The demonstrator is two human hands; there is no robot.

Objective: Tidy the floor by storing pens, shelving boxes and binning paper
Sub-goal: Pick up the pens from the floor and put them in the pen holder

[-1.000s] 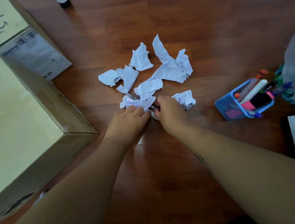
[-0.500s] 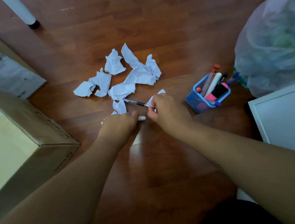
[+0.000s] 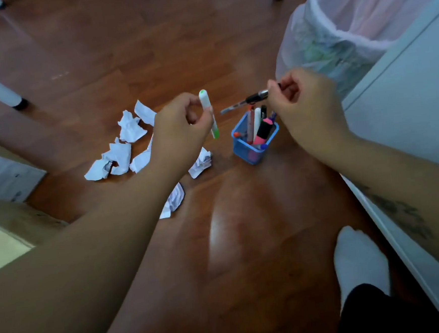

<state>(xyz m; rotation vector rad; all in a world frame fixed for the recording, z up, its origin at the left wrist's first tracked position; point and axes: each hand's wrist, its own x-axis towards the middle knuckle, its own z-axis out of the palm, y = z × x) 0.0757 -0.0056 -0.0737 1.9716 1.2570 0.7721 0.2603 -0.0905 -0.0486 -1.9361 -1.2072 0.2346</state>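
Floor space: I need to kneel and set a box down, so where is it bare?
Bare floor lies between the forearms, nearer than the blue pen holder, and beyond the crumpled paper. Crowded: paper left of the holder, lined bin right.

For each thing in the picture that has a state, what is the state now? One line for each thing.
left hand: raised, shut on the green-tipped marker
right hand: raised, shut on the clear pen
blue pen holder: upright on the floor, partly filled with pens
crumpled paper: scattered on the floor, not binned
bin: open, lined with a bag
cardboard box: on the floor
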